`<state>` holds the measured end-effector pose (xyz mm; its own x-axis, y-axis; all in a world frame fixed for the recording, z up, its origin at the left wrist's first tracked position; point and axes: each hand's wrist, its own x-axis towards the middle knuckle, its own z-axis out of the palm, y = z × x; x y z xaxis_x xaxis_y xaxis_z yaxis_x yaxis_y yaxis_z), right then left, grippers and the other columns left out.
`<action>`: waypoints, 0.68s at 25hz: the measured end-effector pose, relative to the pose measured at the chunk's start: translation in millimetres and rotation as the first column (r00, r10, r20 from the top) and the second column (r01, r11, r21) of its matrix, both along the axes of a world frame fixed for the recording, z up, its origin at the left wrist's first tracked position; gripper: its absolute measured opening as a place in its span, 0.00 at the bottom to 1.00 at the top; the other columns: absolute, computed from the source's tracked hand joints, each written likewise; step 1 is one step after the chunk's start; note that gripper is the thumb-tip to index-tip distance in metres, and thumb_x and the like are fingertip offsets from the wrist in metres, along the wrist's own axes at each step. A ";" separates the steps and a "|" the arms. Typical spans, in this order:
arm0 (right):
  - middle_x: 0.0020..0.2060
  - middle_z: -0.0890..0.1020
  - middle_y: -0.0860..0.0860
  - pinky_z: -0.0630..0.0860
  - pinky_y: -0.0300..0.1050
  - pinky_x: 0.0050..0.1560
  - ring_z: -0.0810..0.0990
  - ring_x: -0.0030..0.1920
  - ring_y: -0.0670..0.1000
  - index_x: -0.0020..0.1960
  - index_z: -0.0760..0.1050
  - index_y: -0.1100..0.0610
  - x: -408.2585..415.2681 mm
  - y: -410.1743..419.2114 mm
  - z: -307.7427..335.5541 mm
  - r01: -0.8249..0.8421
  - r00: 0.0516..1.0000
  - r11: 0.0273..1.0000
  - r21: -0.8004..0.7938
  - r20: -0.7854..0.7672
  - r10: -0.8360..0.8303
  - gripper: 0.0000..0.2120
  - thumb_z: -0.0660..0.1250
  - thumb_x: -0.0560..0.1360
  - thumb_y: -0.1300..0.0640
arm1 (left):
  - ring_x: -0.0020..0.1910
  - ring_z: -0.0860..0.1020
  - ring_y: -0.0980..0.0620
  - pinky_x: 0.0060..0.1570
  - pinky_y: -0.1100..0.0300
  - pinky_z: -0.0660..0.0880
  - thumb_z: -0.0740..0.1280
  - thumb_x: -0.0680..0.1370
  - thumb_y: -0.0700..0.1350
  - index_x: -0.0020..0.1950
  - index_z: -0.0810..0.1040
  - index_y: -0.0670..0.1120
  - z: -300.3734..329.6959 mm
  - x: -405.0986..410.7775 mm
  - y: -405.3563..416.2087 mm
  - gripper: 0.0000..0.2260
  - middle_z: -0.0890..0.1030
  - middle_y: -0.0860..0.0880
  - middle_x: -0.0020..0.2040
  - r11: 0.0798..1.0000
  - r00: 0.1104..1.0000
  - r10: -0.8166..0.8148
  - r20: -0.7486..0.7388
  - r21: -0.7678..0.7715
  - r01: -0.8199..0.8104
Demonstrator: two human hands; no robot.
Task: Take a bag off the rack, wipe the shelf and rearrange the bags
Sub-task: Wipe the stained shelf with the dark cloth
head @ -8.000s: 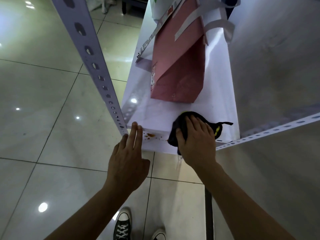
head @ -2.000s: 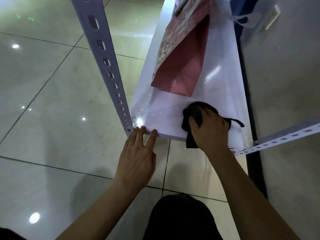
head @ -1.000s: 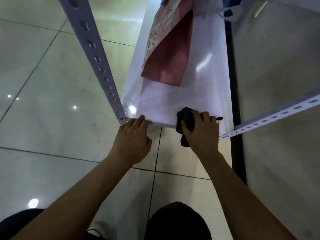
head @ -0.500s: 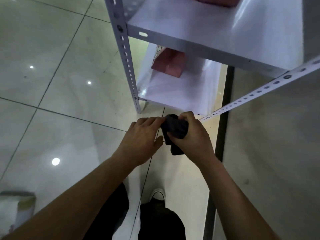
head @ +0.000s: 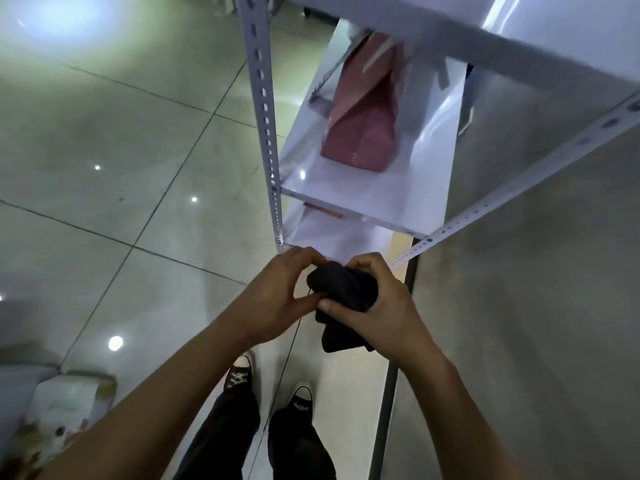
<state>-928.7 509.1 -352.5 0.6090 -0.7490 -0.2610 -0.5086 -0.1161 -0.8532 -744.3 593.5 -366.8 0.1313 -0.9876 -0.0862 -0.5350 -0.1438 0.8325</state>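
Note:
Both my hands hold a black cloth in the air in front of the white metal rack, away from the shelves. My right hand grips the cloth from the right, fingers curled round it. My left hand pinches its left side with thumb and fingertips. A pink paper bag lies on the white middle shelf beyond my hands. A lower shelf shows under it, with a thin pink strip at its back.
A perforated upright post stands left of the shelves and a slanted perforated rail runs on the right. An upper shelf overhangs at top right. A grey wall is on the right. A light printed bag sits on the floor at lower left.
My hands have left the shelf edge and met in front of the rack. The left hand now pinches the cloth too. The view has risen, so the upper shelf shows.

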 end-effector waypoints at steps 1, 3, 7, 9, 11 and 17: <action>0.50 0.80 0.38 0.80 0.42 0.51 0.80 0.52 0.41 0.56 0.70 0.42 -1.4 -1.3 20.2 -0.018 1.000 1.000 0.004 0.002 0.018 0.27 0.81 0.64 0.42 | 0.56 0.74 0.66 0.55 0.71 0.70 0.72 0.76 0.45 0.61 0.75 0.52 18.9 0.7 -1.4 0.15 0.79 0.56 0.56 1.000 1.000 -0.013 -0.014 0.005 0.013; 0.51 0.80 0.38 0.82 0.44 0.51 0.80 0.53 0.41 0.56 0.71 0.41 -5.2 -6.6 60.8 -0.029 1.000 1.000 0.005 0.012 0.029 0.28 0.83 0.63 0.44 | 0.58 0.75 0.65 0.59 0.64 0.72 0.70 0.78 0.46 0.63 0.74 0.53 61.0 1.0 -6.9 0.15 0.80 0.60 0.59 0.999 0.998 -0.047 -0.039 -0.003 0.046; 0.60 0.78 0.42 0.78 0.37 0.56 0.79 0.59 0.41 0.65 0.72 0.40 -15.5 -20.0 128.3 -0.036 0.998 0.999 -0.021 0.041 0.037 0.35 0.84 0.62 0.48 | 0.57 0.77 0.61 0.60 0.56 0.74 0.68 0.79 0.47 0.56 0.73 0.52 132.7 3.1 -20.2 0.07 0.81 0.59 0.53 0.991 0.992 -0.125 -0.034 -0.040 0.124; 0.62 0.76 0.44 0.82 0.40 0.49 0.82 0.57 0.46 0.70 0.69 0.41 -22.4 -26.9 156.5 -0.067 0.996 0.998 0.012 0.051 0.067 0.39 0.83 0.65 0.54 | 0.56 0.78 0.60 0.60 0.54 0.75 0.67 0.80 0.47 0.54 0.71 0.51 162.7 7.2 -27.4 0.05 0.80 0.58 0.51 0.986 0.988 -0.155 -0.014 -0.059 0.154; 0.61 0.78 0.45 0.85 0.51 0.46 0.84 0.55 0.51 0.71 0.69 0.41 -27.7 -31.4 175.0 -0.059 0.996 0.998 0.018 0.065 0.058 0.38 0.81 0.67 0.59 | 0.51 0.81 0.58 0.54 0.56 0.77 0.66 0.81 0.46 0.53 0.71 0.51 189.1 13.2 -33.8 0.05 0.80 0.56 0.50 0.985 0.986 -0.160 -0.048 -0.076 0.156; 0.56 0.82 0.46 0.81 0.48 0.58 0.81 0.58 0.46 0.66 0.76 0.45 -21.8 -28.8 215.0 0.179 0.978 0.959 -0.220 0.150 -0.148 0.24 0.70 0.74 0.66 | 0.42 0.83 0.52 0.48 0.51 0.81 0.65 0.81 0.47 0.53 0.70 0.54 252.0 30.9 -51.8 0.04 0.79 0.55 0.53 0.970 0.971 -0.218 -0.103 -0.129 0.204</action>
<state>-950.5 480.2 -137.5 0.4902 -0.8716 0.0045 -0.4232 -0.2425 -0.8730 -713.4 541.7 -114.8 -0.0848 -0.9960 0.0290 -0.4420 0.0637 0.8948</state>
